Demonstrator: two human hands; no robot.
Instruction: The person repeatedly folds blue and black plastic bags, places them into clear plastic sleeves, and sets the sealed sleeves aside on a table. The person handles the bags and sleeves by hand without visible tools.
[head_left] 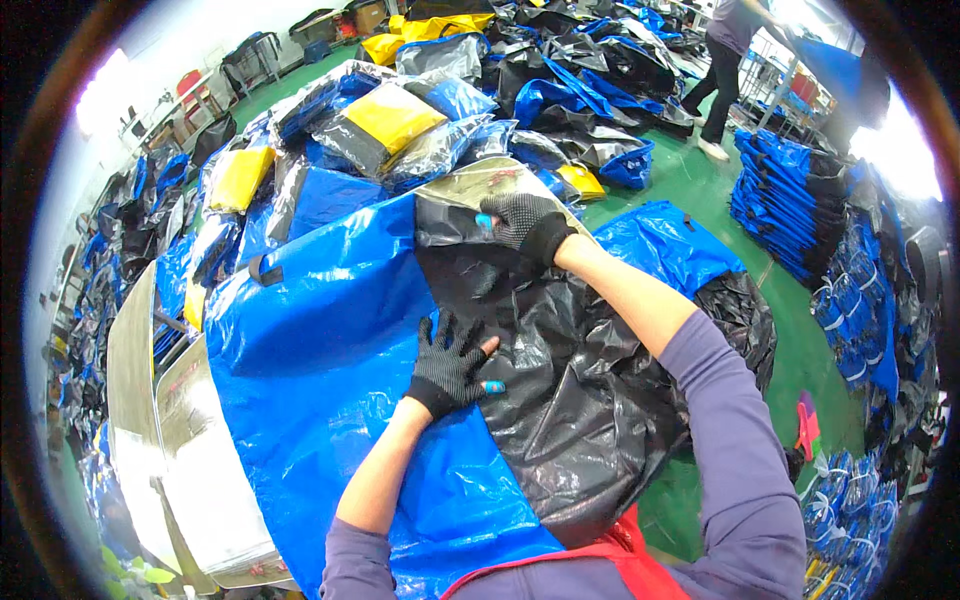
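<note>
A large blue-and-black woven plastic bag (pixel 330 350) is spread in front of me, its blue part on the left and its crinkled black part on the right. My left hand (pixel 450 365), in a dark dotted glove, lies flat with fingers spread near the seam between the two colours. Up at the far edge of the black part is my right hand (pixel 525 222), gloved the same way. Its fingers are drawn together over that edge, with a blue-covered fingertip showing. Underneath, pale flat boards (pixel 215 460) stick out at the left.
Beyond the bag rises a heap of clear-wrapped packs (pixel 370 130) in blue, black and yellow. Folded blue-and-black bags (pixel 785 205) are stacked at the right, with tied bundles (pixel 855 510) below. A person (pixel 725 60) stands on the green floor (pixel 690 165) at the far right.
</note>
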